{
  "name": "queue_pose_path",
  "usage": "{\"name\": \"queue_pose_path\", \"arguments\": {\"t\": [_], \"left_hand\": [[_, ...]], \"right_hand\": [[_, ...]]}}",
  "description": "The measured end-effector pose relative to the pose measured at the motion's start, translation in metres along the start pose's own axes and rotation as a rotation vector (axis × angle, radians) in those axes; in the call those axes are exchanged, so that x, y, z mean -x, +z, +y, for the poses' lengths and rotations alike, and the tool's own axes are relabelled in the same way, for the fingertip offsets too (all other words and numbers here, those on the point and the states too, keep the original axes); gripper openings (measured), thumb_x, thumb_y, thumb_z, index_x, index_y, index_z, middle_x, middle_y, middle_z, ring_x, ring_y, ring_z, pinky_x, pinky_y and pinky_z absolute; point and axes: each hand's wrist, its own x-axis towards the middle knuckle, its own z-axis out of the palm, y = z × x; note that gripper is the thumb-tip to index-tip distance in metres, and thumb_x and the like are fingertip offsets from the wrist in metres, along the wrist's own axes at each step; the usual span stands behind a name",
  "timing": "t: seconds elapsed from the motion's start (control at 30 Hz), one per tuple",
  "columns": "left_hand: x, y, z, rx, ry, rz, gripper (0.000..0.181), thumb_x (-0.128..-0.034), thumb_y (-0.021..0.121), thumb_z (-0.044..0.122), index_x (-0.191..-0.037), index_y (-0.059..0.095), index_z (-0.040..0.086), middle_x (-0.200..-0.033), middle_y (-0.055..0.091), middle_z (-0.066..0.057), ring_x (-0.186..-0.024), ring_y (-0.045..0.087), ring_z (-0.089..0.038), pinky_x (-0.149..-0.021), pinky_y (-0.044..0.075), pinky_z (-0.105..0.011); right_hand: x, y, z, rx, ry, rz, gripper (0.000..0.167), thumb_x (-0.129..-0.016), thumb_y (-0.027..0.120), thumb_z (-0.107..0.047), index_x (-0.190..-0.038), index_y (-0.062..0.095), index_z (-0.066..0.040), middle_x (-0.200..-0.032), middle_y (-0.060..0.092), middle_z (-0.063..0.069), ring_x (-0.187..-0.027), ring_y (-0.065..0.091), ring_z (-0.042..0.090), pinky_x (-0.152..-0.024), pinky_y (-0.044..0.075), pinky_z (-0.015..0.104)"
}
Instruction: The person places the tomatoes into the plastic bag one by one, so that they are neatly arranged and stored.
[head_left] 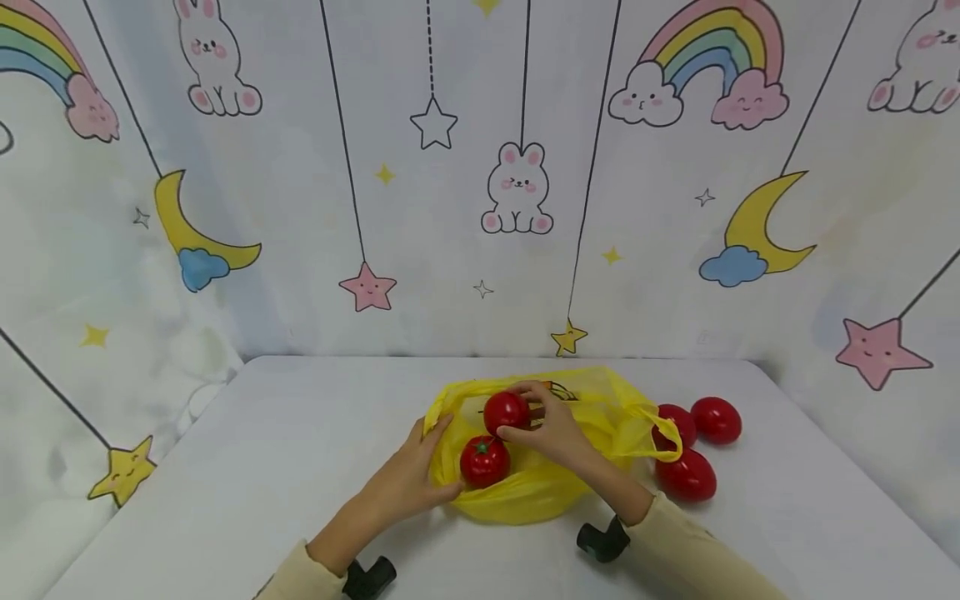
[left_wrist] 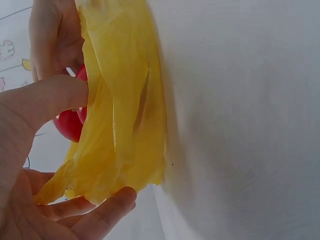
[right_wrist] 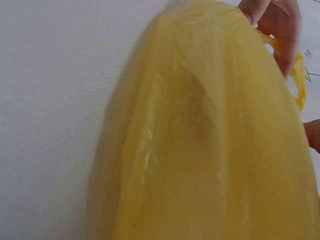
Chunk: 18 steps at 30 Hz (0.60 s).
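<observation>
A yellow plastic bag [head_left: 525, 500] lies on the table with its mouth spread toward the left. The left hand [head_left: 405, 479] holds the bag's edge between thumb and fingers; in the left wrist view, this hand [left_wrist: 55, 165] has the yellow film [left_wrist: 125, 100] between them. One red tomato [head_left: 484, 462] rests in the bag's mouth. Just above it, the right hand [head_left: 551, 429] pinches a second red tomato [head_left: 506, 413] by its right side. The bag [right_wrist: 200, 150] fills much of the right wrist view and hides the right hand's grip there.
Several red, tomato-like items lie right of the bag, one [head_left: 716, 420] at the back and one [head_left: 686, 476] nearer the front; a bag handle loop [head_left: 671, 454] lies over them. A printed curtain [head_left: 465, 250] hangs behind the white table [head_left: 337, 400].
</observation>
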Motion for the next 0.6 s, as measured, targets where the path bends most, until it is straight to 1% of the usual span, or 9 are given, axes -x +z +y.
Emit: {"name": "queue_pose_path", "arguments": {"t": [0.13,0.33,0.57,0.6], "left_hand": [[0.001,-0.001,0.000,-0.005,0.005,0.005,0.088,-0.0804,0.078,0.030,-0.151,0.032,0.002,-0.145,0.034,-0.029,-0.118,0.055,-0.040,-0.093,0.051,-0.054],[0.002,-0.001,0.000,-0.012,0.007,0.009,0.088,-0.0807,0.077,0.031,-0.150,0.032,0.002,-0.144,0.036,-0.027,-0.116,0.056,-0.038,-0.092,0.051,-0.053],[0.001,-0.001,0.000,-0.023,0.030,0.013,0.086,-0.0812,0.077,0.031,-0.149,0.034,-0.001,-0.144,0.036,-0.028,-0.116,0.056,-0.037,-0.091,0.052,-0.051],[0.001,-0.001,0.000,-0.024,0.026,0.011,0.086,-0.0811,0.077,0.031,-0.149,0.035,-0.001,-0.144,0.036,-0.028,-0.116,0.056,-0.037,-0.091,0.052,-0.051]], "right_hand": [[-0.006,0.007,0.000,-0.005,-0.005,0.000,0.053,-0.080,0.081,-0.018,-0.126,0.056,-0.012,-0.121,0.060,0.014,-0.097,0.062,0.027,-0.083,0.057,0.041],[-0.016,0.017,0.003,0.003,0.014,-0.012,0.052,-0.079,0.081,-0.021,-0.124,0.057,-0.013,-0.117,0.059,0.012,-0.097,0.059,0.025,-0.082,0.057,0.040],[-0.023,0.026,0.004,0.026,0.006,-0.019,0.051,-0.079,0.081,-0.020,-0.123,0.057,-0.013,-0.116,0.059,0.013,-0.101,0.057,0.028,-0.079,0.057,0.044],[-0.023,0.027,0.005,0.030,0.009,-0.023,0.051,-0.079,0.082,-0.020,-0.123,0.057,-0.013,-0.116,0.059,0.013,-0.101,0.058,0.029,-0.079,0.057,0.044]]}}
